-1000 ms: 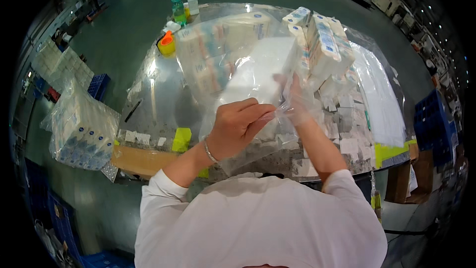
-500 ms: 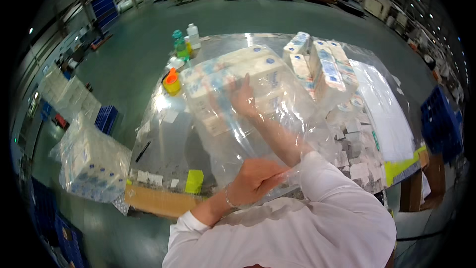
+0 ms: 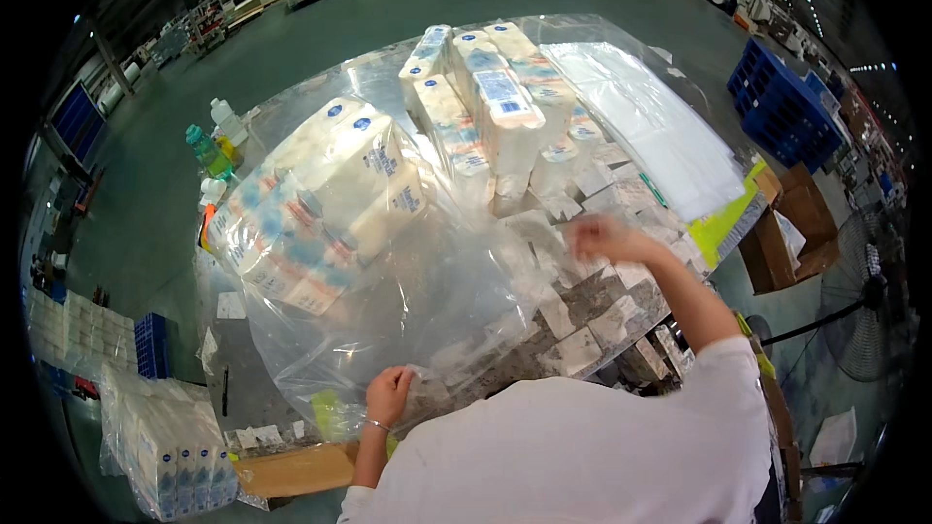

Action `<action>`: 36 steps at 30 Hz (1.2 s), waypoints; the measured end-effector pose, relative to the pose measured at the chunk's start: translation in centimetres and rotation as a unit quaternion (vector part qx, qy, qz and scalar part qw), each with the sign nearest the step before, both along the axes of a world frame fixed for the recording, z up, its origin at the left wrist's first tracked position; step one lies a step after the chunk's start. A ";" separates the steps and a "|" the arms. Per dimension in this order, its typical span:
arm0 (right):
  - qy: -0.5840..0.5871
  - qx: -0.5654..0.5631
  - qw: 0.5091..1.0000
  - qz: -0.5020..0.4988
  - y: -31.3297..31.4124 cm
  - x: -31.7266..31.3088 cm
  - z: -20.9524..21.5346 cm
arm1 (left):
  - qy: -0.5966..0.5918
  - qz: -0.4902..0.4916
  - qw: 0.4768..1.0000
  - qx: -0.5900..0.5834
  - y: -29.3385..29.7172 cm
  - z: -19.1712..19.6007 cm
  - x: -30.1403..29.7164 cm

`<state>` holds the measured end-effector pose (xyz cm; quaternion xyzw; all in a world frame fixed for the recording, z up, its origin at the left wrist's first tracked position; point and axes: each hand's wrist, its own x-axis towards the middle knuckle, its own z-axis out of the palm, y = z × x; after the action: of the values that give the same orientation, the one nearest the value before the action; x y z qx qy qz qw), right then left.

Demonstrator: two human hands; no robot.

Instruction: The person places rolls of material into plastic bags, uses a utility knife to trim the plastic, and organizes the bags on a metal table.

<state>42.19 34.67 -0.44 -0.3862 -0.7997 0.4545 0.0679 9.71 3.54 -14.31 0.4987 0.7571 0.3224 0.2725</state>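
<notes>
My left hand (image 3: 388,396) is closed on the near edge of a large clear plastic bag (image 3: 417,301), at the table's front. Inside the bag, toward its far end, lie several white wrapped packs (image 3: 320,194) printed in blue and pink. Smeared by motion, my right hand (image 3: 607,238) is over the paper-littered part of the table, right of the bag; its fingers cannot be made out. Just beyond it, loose packs (image 3: 510,121) of the same kind stand in a group.
Flat clear bags (image 3: 650,126) lie stacked at the table's right. Bottles (image 3: 209,150) stand at the left edge, and a black pen (image 3: 225,390) lies nearer. A filled bag of packs (image 3: 170,446) sits lower left. Right are a cardboard box (image 3: 791,238), a fan (image 3: 859,301) and blue pallets (image 3: 782,102).
My right arm has come out of the bag and swung right. My left hand still grips the bag's edge. The whole view has turned to the right.
</notes>
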 end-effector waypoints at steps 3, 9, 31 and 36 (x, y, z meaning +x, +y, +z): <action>0.101 0.326 0.929 -0.140 7.9 -5.8 1.9 | 0.016 -0.019 1.000 -0.012 1.1 1.3 0.6; -0.184 0.254 0.926 -0.211 13.5 -17.4 7.0 | -0.137 0.068 0.988 0.028 0.3 3.2 3.3; 0.625 -0.353 0.684 -0.131 -12.4 2.9 -4.1 | -0.091 -0.232 0.924 0.290 1.7 18.4 8.9; 0.678 -0.421 0.602 0.017 -18.0 2.2 -4.7 | -0.558 -0.257 0.774 0.152 10.4 12.6 12.3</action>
<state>44.41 16.71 -5.17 0.0603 -0.2505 0.8735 0.4130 22.01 13.97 -1.73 0.4419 0.2567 0.5734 0.6404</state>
